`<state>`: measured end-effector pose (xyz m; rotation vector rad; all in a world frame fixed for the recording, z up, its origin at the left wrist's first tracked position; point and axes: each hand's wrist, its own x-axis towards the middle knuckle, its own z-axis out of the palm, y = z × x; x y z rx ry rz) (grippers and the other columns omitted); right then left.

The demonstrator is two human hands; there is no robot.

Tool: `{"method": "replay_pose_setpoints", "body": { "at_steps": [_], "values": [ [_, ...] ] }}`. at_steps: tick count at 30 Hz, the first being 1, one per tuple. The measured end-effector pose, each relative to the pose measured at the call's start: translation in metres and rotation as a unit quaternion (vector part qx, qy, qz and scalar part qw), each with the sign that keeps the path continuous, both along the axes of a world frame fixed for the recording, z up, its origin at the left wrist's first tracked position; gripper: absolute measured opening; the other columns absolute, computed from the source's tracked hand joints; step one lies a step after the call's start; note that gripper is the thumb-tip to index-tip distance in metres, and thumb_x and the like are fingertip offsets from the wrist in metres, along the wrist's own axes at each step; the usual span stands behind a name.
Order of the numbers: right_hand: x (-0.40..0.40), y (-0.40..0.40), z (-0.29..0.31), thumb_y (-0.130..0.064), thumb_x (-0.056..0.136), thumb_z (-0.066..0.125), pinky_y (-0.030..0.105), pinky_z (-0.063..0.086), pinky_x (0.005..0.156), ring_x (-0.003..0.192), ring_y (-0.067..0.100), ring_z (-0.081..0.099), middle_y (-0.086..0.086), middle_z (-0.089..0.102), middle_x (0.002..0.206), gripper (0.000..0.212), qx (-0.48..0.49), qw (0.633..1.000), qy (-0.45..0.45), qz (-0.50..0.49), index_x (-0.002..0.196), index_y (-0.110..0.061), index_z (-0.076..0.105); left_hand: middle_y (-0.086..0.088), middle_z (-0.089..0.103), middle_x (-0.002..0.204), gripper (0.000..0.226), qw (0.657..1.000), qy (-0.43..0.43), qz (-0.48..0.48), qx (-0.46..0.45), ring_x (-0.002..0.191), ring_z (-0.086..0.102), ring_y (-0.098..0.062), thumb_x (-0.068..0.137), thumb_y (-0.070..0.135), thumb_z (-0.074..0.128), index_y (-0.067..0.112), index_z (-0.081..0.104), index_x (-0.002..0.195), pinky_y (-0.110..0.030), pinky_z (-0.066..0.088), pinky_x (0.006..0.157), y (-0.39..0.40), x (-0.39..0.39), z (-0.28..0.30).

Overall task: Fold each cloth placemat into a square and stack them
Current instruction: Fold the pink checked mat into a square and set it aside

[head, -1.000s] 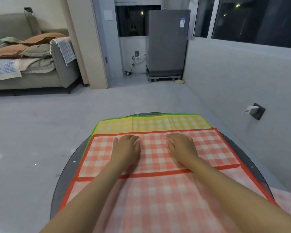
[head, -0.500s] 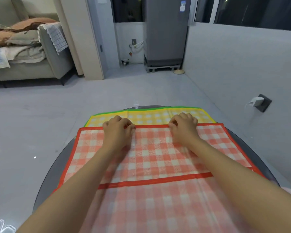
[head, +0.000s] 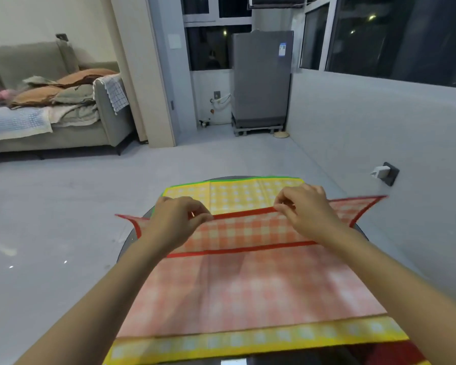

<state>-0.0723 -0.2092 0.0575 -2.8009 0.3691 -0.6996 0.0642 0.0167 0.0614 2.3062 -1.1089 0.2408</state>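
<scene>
Since half a second earlier, we had lifted the far red-bordered edge of the red checked placemat off the yellow placemat, where before our knuckles lay curled on it; its two far corners now flared out to the left and right of the frame, clear of the surface.

We could read no writing anywhere; the grey appliance at upper centre carried a small blue and white label, too small to make out.

Our left hand pinched the raised red border between thumb and fingertips at centre left, and our right hand pinched the same border at centre right, the edge stretched between them. The red checked placemat ran from the hands back toward the bottom of the frame, with a red band of another of its edges crossing it just below the wrists and a paler pink stretch beyond that. The yellow placemat lay beneath it, showing as a strip above the hands and another strip near the bottom edge; a thin green edge peeked out at its far side.

The dark round surface showed only at the left and right rims. Pale floor lay open around it, with a sofa at upper left and a wall socket with a plug at right.
</scene>
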Motion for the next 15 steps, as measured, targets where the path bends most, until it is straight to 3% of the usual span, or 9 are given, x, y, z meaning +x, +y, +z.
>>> {"method": "replay_pose_setpoints", "body": {
  "at_steps": [5,12,15],
  "values": [
    [-0.058,0.029,-0.016,-0.032,0.091,0.056,0.022,0.017,0.086,0.085,0.009,0.047,-0.014,0.060,0.079,0.015,-0.007,0.999,0.044,0.026,0.077,-0.033,0.052,0.020,0.059,0.066,0.006,0.999,0.024,-0.040,0.017,0.065,0.058,-0.004,0.080,0.033,0.072,0.031,0.074,0.075,-0.033,0.043,0.079,0.034,-0.052,-0.024],
    [-0.093,0.040,-0.070,-0.034,0.091,0.055,0.023,0.028,0.086,0.085,0.007,0.045,-0.016,0.053,0.084,0.009,0.025,0.990,0.120,0.067,0.083,-0.029,0.056,0.023,0.062,0.072,0.011,0.994,0.033,-0.066,0.075,0.066,0.056,0.002,0.081,0.044,0.067,0.035,0.073,0.078,-0.031,0.041,0.084,0.051,-0.080,-0.073],
    [-0.101,0.039,-0.083,-0.032,0.089,0.058,0.020,0.032,0.080,0.087,0.006,0.046,-0.016,0.052,0.085,0.011,0.047,0.984,0.146,0.094,0.079,-0.031,0.052,0.027,0.057,0.068,0.029,0.991,0.047,-0.085,0.097,0.064,0.053,0.005,0.075,0.054,0.053,0.034,0.073,0.076,-0.024,0.039,0.080,0.053,-0.087,-0.087]
  ]
}}
